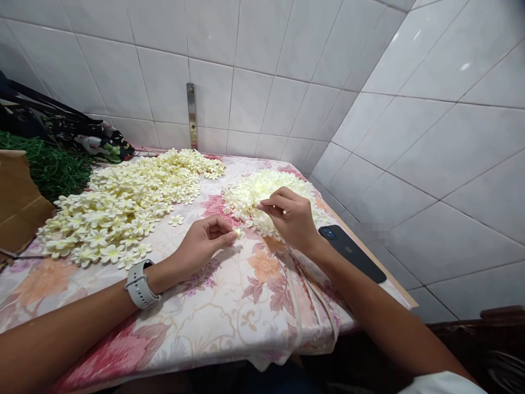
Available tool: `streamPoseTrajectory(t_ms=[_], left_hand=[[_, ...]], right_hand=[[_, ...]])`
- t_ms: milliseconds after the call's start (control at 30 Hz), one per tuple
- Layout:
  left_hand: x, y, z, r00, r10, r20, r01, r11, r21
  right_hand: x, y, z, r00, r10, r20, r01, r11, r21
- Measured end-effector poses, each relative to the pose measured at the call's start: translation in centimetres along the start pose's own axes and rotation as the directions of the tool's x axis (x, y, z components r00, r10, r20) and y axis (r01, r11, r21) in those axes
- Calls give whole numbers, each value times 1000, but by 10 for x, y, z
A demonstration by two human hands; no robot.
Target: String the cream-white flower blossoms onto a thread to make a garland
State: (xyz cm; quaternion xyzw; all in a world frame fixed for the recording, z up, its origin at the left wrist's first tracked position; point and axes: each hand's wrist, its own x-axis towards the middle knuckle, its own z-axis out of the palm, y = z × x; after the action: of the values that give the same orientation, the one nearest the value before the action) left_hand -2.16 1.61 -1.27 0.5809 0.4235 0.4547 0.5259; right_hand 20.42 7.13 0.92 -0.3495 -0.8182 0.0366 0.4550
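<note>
My left hand (209,238), with a pale watch on its wrist, pinches a small cream-white artificial flower (238,233) between thumb and fingertips, just above the tablecloth. Higher and to the right is my right hand (287,213), its thumb and fingers pressed together in front of a heap of pale petals or blossoms (268,183). Whatever it may hold is too small to make out. A large pile of cream-white flowers with yellow centres (135,202) spreads to the left. One loose flower (176,220) lies apart from that pile, near my left wrist.
A dark phone (353,253) lies by the table's right edge, beside my right forearm. Ribbon-like strips (296,295) hang over the front of the flowered tablecloth (229,323). Green stems (57,167), a cardboard box (20,197) and a floral bag (90,137) stand left. Tiled walls enclose the back and right.
</note>
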Motion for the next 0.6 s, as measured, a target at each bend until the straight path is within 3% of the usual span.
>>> streamPoseTrajectory(t_ms=[100, 233, 300, 333, 400, 433, 500, 600], left_hand=[[0, 0, 0, 1000, -1, 1, 1, 1000, -2], [0, 0, 0, 1000, -11, 4, 11, 1000, -12], [-1, 0, -1, 1000, -1, 13, 2, 1000, -25], [-1, 1, -1, 1000, 10, 21, -9, 999, -31], [-1, 1, -1, 998, 34, 43, -33, 999, -36], [-1, 1, -1, 998, 44, 50, -42, 999, -33], [-1, 2, -1, 997, 49, 55, -48, 999, -21], [-1, 1, -1, 997, 37, 74, -36, 999, -16]], right_hand=[[-1, 8, 1, 999, -16, 34, 19, 995, -102], [0, 3, 2, 996, -74, -39, 62, 966, -250], [-2, -8, 5, 996, -83, 24, 86, 989, -122], [-4, -14, 7, 989, -85, 117, 86, 996, -1], [-9, -25, 14, 945, -13, 327, -53, 980, 192], [-11, -29, 17, 925, 47, 377, -145, 961, 236], [-14, -32, 22, 898, 143, 416, -287, 908, 306], [-17, -31, 25, 883, 196, 427, -382, 830, 407]])
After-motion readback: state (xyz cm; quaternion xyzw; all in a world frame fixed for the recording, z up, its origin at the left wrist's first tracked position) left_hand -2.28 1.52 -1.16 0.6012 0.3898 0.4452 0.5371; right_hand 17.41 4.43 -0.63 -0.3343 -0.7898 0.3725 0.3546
